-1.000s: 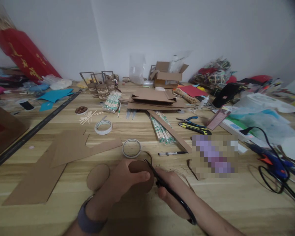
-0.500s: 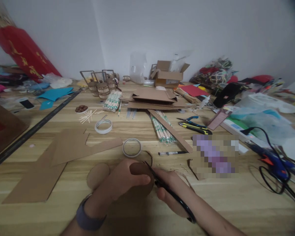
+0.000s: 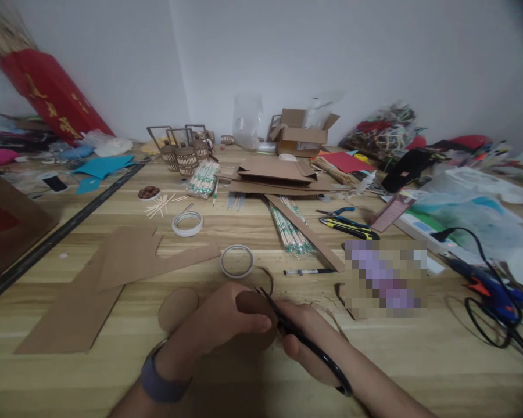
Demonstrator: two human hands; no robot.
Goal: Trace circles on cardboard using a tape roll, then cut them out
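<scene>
My left hand [image 3: 230, 319] is closed on a round piece of brown cardboard [image 3: 261, 337], its thumb lying across the face. In my right hand [image 3: 309, 331] is a pair of black-handled scissors [image 3: 318, 351], with the blades at the upper right edge of that cardboard. A second cardboard disc [image 3: 178, 309] lies flat on the table, just left of my left hand and partly behind it. Thin curled cardboard offcuts [image 3: 268, 280] lie beyond the blades and beside my right hand. Fingers of both hands are partly hidden.
Two tape rolls [image 3: 237, 261] [image 3: 187, 223] lie ahead, with large cardboard sheets [image 3: 74, 307] to the left. A pen [image 3: 309, 271], a yellow-black utility knife [image 3: 351, 228] and blue-handled pliers [image 3: 337, 212] are right of centre. Far right lies a blue glue gun [image 3: 492, 296] with a looping black cord.
The whole view has shifted slightly, so everything appears a little farther right. Both hands keep the same hold on the cardboard and the scissors.
</scene>
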